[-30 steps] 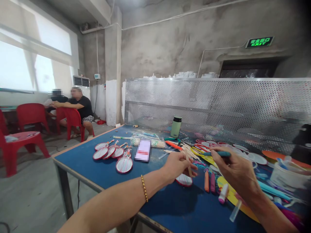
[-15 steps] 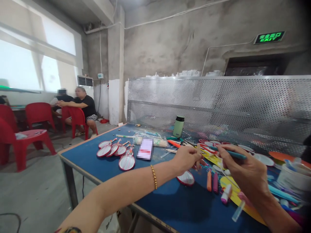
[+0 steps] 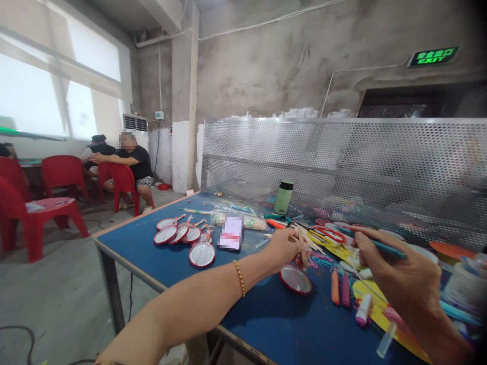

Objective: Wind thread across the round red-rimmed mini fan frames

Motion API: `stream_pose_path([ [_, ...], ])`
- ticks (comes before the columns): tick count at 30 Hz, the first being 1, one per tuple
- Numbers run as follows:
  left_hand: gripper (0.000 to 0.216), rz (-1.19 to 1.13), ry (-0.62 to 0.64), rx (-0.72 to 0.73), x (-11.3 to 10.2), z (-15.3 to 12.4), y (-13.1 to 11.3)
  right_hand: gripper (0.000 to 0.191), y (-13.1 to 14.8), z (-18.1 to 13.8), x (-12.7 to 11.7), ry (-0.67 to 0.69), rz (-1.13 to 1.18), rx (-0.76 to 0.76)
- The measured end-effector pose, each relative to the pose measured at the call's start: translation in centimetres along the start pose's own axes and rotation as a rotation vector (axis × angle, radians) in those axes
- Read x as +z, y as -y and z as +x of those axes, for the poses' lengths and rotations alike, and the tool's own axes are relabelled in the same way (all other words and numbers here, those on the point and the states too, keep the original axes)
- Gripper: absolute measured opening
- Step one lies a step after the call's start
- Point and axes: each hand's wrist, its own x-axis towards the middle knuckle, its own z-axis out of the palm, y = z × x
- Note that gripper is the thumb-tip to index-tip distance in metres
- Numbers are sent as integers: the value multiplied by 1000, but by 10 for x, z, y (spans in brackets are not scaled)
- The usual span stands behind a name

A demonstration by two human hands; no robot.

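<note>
My left hand (image 3: 283, 248) is closed around a flat wooden stick (image 3: 302, 247), held upright just above a red-rimmed white disc (image 3: 296, 280) on the blue table (image 3: 160, 258). To its right, my right hand (image 3: 399, 274) pinches a teal pen-like tool (image 3: 375, 243) pointing left over a scatter of red-rimmed discs and yellow shapes. A heap of loose wooden sticks (image 3: 310, 241) lies just behind my left hand.
Several finished red-rimmed discs with stick handles (image 3: 186, 238) lie at the left of the table. A green flask (image 3: 283, 197) stands before a perforated metal screen (image 3: 342, 167). Markers (image 3: 340, 289) and a white tub (image 3: 466, 284) lie at right. People sit on red chairs (image 3: 61, 177) far left.
The view has shifted a little leftward. My left hand has lowered the stick toward the disc, and my right hand has drifted right with the teal tool.
</note>
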Motion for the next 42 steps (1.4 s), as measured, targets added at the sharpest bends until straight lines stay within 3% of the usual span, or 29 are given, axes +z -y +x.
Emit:
stream_pose_path([
  [4, 14, 14, 19, -5, 2, 1, 4, 35, 9, 6, -2, -10, -35, -17],
  [10, 12, 27, 36, -11, 3, -1, 5, 27, 30, 20, -6, 18, -92, -266],
  [14, 12, 36, 53, -9, 4, -3, 4, 29, 32, 21, -1, -19, -61, -191],
  [19, 17, 58, 91, 1, 6, -4, 4, 32, 3, 8, 14, 59, 38, -43],
  [25, 19, 46, 123, 2, 6, -7, 5, 29, -22, -5, 17, 54, 36, -28],
  [42, 11, 66, 104, -42, 9, -6, 9, 29, -19, -10, 13, 80, 27, -72],
])
